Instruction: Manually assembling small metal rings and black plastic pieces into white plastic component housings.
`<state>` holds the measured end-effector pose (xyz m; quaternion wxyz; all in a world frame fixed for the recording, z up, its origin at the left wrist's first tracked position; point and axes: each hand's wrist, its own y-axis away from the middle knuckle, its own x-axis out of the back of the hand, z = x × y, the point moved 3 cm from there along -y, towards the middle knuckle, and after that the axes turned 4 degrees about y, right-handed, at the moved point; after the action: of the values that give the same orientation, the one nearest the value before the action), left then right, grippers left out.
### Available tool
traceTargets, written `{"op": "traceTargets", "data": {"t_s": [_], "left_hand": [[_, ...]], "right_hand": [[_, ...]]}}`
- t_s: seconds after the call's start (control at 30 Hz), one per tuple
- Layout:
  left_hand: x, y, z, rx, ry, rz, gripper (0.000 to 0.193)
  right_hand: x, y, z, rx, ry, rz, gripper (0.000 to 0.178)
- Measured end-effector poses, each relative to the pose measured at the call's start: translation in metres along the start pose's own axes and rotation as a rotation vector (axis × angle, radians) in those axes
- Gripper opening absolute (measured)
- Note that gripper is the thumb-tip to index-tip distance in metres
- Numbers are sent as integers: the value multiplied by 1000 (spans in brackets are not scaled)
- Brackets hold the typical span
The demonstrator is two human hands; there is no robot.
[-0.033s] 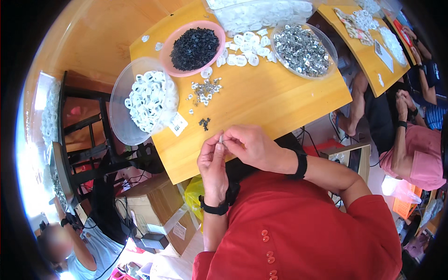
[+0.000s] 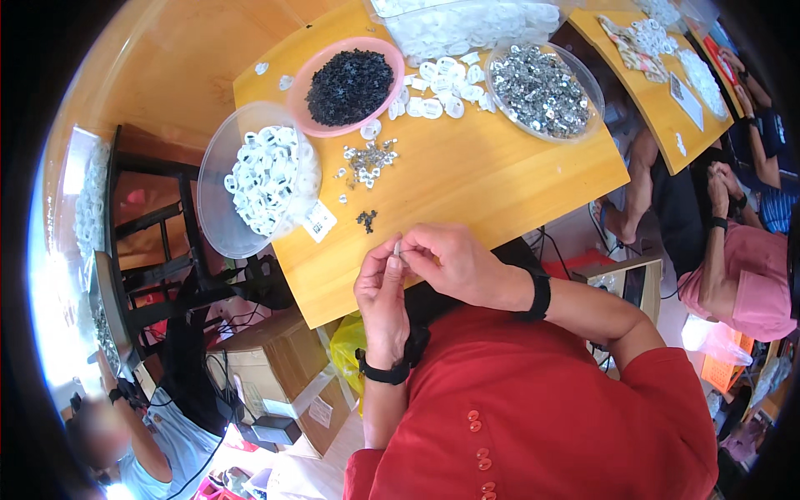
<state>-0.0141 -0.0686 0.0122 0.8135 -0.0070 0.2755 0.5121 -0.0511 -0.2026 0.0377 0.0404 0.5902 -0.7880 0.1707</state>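
Observation:
My left hand (image 2: 383, 287) and my right hand (image 2: 458, 262) meet over the near edge of the table. Both pinch a small pale piece (image 2: 397, 248) between thumb and fingertips; its exact kind is mostly hidden by the fingers. Just beyond them lies a little cluster of tiny black parts (image 2: 366, 221). Farther off is a loose heap of small shiny metal parts (image 2: 369, 162). A clear round tub (image 2: 212, 179) on the left holds many white plastic pieces (image 2: 265, 179).
A pink bowl (image 2: 397, 62) of black parts, loose white pieces (image 2: 446, 83), a clear bowl (image 2: 593, 125) of metal parts and a clear bin (image 2: 475, 33) stand farther back on the wooden table (image 2: 517, 179). Co-workers sit at right and lower left; a cardboard box (image 2: 271, 367) stands left.

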Motion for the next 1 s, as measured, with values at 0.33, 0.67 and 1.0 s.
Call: {"op": "traceTargets", "data": {"t_s": [0.33, 0.67, 1.0], "left_hand": [[-9, -6, 3, 126, 271, -87, 30], [-13, -10, 1, 140, 348, -111, 28], [-9, -12, -1, 102, 231, -124, 26]], "right_hand": [[16, -4, 2, -216, -163, -45, 13], [14, -8, 22, -360, -348, -153, 18], [6, -13, 27, -483, -607, -142, 16]]}}
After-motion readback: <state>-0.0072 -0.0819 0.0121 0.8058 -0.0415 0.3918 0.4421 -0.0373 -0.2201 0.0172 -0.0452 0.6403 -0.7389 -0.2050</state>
